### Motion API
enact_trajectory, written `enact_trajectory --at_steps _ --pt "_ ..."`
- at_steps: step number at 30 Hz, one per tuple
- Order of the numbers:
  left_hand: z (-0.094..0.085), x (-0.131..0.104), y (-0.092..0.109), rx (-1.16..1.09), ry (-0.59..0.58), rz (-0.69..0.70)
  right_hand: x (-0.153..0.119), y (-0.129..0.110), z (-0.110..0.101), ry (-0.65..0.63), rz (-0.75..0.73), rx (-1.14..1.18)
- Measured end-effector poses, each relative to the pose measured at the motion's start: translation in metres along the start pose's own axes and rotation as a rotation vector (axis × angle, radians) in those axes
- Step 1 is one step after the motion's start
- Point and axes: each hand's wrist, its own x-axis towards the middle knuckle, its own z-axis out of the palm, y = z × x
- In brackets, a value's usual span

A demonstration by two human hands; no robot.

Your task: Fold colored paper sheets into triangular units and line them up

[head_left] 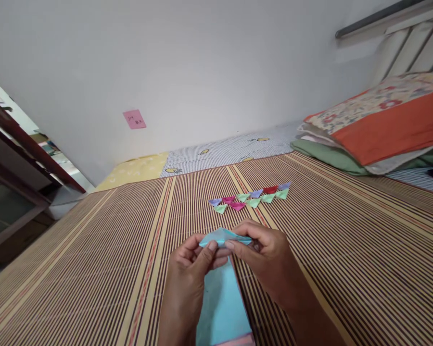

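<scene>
Between both hands I hold a folded piece of light-blue paper [222, 235], shaped like a wide, low triangle with its point upward. My left hand [197, 262] pinches its left part, thumb on the near side and fingers behind. The right part is gripped by my right hand [261, 247], with the thumb pressed along the lower edge close to the left thumb. Beneath the hands lies a flat blue sheet [223, 302], partly hidden by the left hand and wrist. A pinkish strip [236, 340] shows at its near end.
Past my hands, several small folded paper triangles [253, 203] in green, purple, pink and red lie in two rows on the striped mat [130, 250]. At the right are stacked pillows [389, 120] by a radiator [414, 48]. A pink note [134, 119] is on the wall.
</scene>
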Motion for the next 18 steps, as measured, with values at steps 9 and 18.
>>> enact_trajectory --at_steps 9,18 --pt "-0.002 -0.001 -0.003 -0.005 -0.040 0.106 0.001 0.004 0.004 -0.037 -0.050 0.251" --pt "0.003 -0.003 0.001 0.100 0.107 0.292 -0.002 0.004 0.016 0.019 0.129 0.413"
